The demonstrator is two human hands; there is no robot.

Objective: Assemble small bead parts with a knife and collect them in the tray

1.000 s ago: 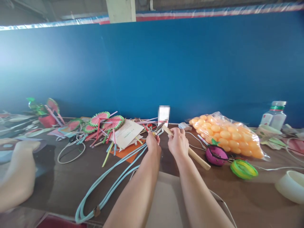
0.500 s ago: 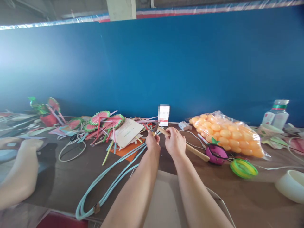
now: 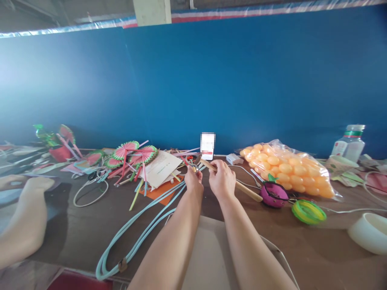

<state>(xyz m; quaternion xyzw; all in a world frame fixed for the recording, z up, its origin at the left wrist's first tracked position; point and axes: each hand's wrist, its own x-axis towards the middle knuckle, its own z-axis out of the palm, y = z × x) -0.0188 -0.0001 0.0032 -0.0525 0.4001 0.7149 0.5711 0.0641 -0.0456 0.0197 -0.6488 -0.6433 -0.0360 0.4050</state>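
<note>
My right hand point(image 3: 222, 179) is closed round a flat, light wooden stick point(image 3: 249, 191), which slants from upper left to lower right across the table. Close beside it, my left hand point(image 3: 194, 179) pinches a small shiny metal piece point(image 3: 195, 168) with a dark part at its upper end; its exact kind is too small to make out. The stick's upper end lies just right of that piece. Pale blue cords point(image 3: 133, 225) run in a long loop from by my left hand toward the table's front edge, gathered by a brown clip point(image 3: 122, 264).
A phone point(image 3: 207, 146) stands behind my hands. To the right are a bag of orange balls point(image 3: 286, 167), a purple cup point(image 3: 273, 195), a green ring point(image 3: 308, 212) and a white roll point(image 3: 370, 233). Watermelon-patterned fans point(image 3: 143, 155) and papers point(image 3: 161, 167) lie left. Another person's arm point(image 3: 28, 221) rests far left.
The metal piece in my left hand has turned slightly and shows more shine. My right hand and the stick have barely shifted; the whole view has moved a little.
</note>
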